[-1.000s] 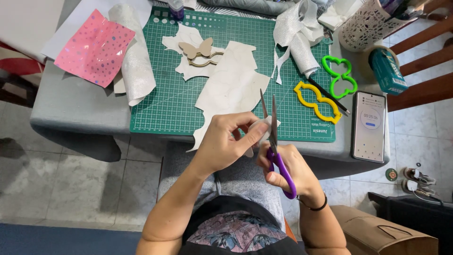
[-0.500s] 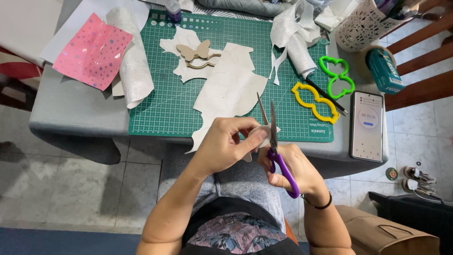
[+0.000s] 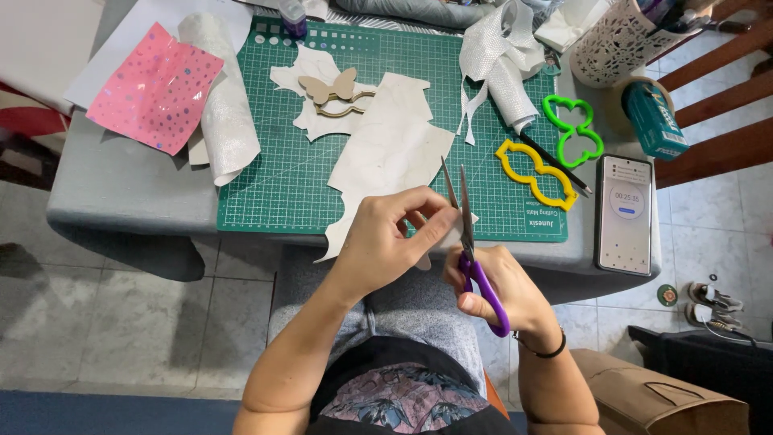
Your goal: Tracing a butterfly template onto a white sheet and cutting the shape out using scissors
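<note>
The left hand [image 3: 386, 238] is pinching a small pale cutout [image 3: 439, 234] while the right hand [image 3: 503, 286] is gripping purple-handled scissors [image 3: 471, 242], blades parted; turning the piece gradually should be keeping the cut clean.

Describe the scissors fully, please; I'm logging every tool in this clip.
The scissors have purple plastic loop handles and two slim grey metal blades, slightly parted, tips pointing away from the person. The right hand holds them by the handles just off the near table edge. The blades meet a small pale piece pinched by the left hand, near the large pale sheet on the green mat.
</note>
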